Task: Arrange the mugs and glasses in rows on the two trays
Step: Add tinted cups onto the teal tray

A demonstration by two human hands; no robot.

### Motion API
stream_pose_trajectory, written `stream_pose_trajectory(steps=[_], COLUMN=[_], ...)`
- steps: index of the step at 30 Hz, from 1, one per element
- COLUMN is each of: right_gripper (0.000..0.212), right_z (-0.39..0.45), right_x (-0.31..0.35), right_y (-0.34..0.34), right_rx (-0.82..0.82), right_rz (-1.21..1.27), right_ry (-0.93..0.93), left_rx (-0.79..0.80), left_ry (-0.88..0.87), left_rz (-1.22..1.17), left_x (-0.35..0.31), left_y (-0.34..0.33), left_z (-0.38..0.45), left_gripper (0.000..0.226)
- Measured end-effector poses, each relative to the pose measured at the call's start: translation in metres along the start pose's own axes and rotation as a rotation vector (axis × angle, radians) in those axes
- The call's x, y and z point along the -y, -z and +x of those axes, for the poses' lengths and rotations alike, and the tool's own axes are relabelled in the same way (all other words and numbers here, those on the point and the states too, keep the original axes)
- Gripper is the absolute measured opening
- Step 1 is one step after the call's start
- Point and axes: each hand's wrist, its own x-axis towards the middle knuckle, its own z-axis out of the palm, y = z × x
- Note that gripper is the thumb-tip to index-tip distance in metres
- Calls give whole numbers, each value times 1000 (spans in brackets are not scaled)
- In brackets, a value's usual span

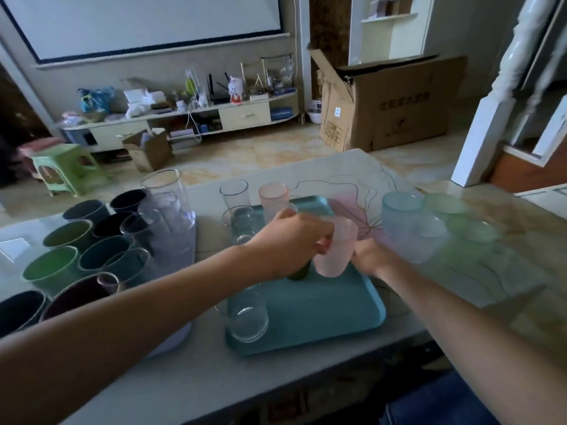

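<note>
My left hand [288, 240] reaches over the teal tray [322, 314] with its fingers curled round a dark green cup [299, 273], of which only the bottom shows under the palm. Just to its right, my right hand [369, 257] holds a frosted pink cup [336, 253] above the tray, its fingers mostly hidden behind the cup. A clear glass [247, 320] stands at the tray's near left, another clear glass [242, 222] at its far left, and a second pink cup [274, 199] at its far edge.
The pale tray [181, 253] on the left carries several dark and green mugs [50, 266] and tall clear glasses [165, 194]. Loose on the table to the right stand a frosted blue cup [402, 216] and frosted green cups [445, 205]. A clear glass [233, 193] stands beyond the teal tray.
</note>
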Motion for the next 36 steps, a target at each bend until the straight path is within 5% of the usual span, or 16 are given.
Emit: stream_pose_trajectory(steps=[15, 20, 26, 32, 36], right_gripper=[37, 35, 26, 17, 17], right_z=[-39, -41, -40, -31, -25], right_x=[10, 11, 17, 5, -20], right_y=[11, 13, 45, 90, 101], right_rx=[-5, 2, -139, -488, -447], right_rz=[-200, -241, -174, -57, -80], right_ry=[-105, -116, -67, -127, -213], left_rx=[226, 283, 170, 37, -34], left_ry=[-47, -86, 0, 36, 4], left_rz=[140, 36, -193, -174, -161], left_x=[27, 32, 28, 19, 7], left_y=[-32, -24, -3, -3, -18], left_z=[-59, -57, -36, 29, 79], left_gripper=[10, 33, 39, 34, 40])
